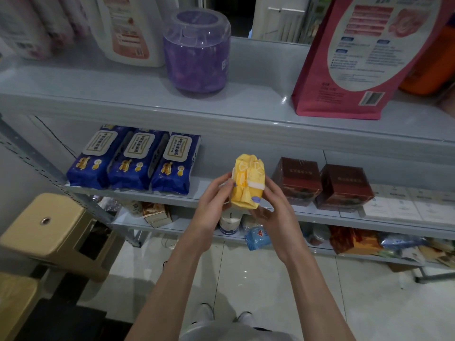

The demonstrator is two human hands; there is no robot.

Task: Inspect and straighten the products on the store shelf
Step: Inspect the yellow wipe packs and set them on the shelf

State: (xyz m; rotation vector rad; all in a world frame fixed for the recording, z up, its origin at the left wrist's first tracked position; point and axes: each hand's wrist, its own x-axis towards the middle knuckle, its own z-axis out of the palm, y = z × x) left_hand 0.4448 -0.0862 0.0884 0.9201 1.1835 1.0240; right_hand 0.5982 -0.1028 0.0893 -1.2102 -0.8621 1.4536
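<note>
So this is the inspect part of the job, I'd say. Both hands are on a crumpled yellow pack (248, 185) with lemon slices printed on it, held up in the air and not sitting on anything. The left hand (215, 203) pinches its left edge and the right hand (274, 205) wraps the right side and bottom, so the fingers (270, 187) of both are curled onto the pack.

Just behind the fingers is a bare patch of the middle shelf (205, 187), and my guess is that's where the pack goes. Off to the left of the fingers are three blue wipe packs (134, 161) leaning in a row. To the right are two dark red boxes (320, 183), the right one turned a bit.

Next move as I see it: finish looking it over, smooth the wrapper if it needs it, then reach forward and set it down front-facing in that gap, without knocking the nearest red box. It looks soft, so an easy squeeze is enough.
</note>
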